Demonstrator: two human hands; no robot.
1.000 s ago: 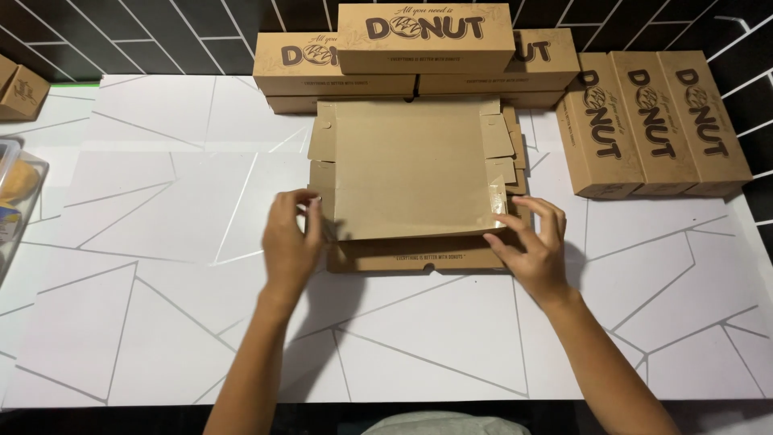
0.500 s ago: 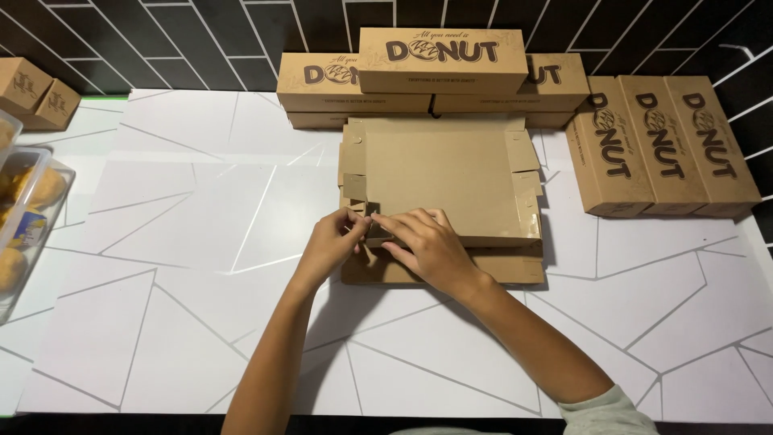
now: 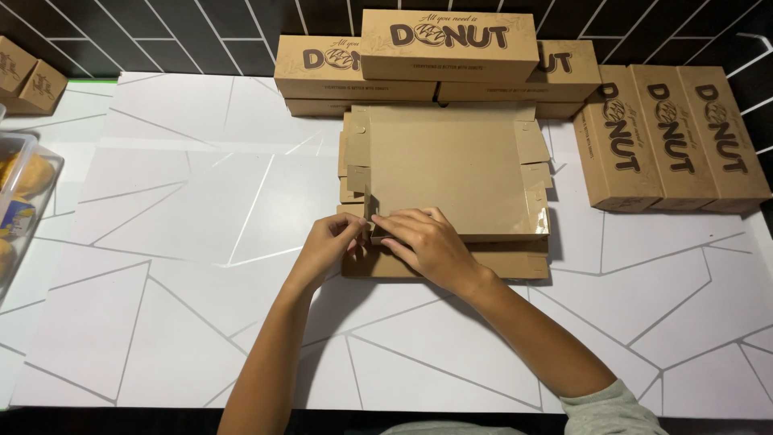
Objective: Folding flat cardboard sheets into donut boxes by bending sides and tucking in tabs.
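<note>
Fingers of the left hand (image 3: 328,242) pinch a small flap at the near-left corner of the flat cardboard box (image 3: 447,173); the right hand (image 3: 427,242) presses its fingers together on the same corner. The box lies mid-frame on the white counter (image 3: 177,242), before finished brown boxes (image 3: 447,44).

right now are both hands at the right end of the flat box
No, both the left hand and right hand work at the flat box's near left corner.

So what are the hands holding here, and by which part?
Both the left hand and right hand pinch the flat cardboard box blank at its near-left corner flap.
</note>
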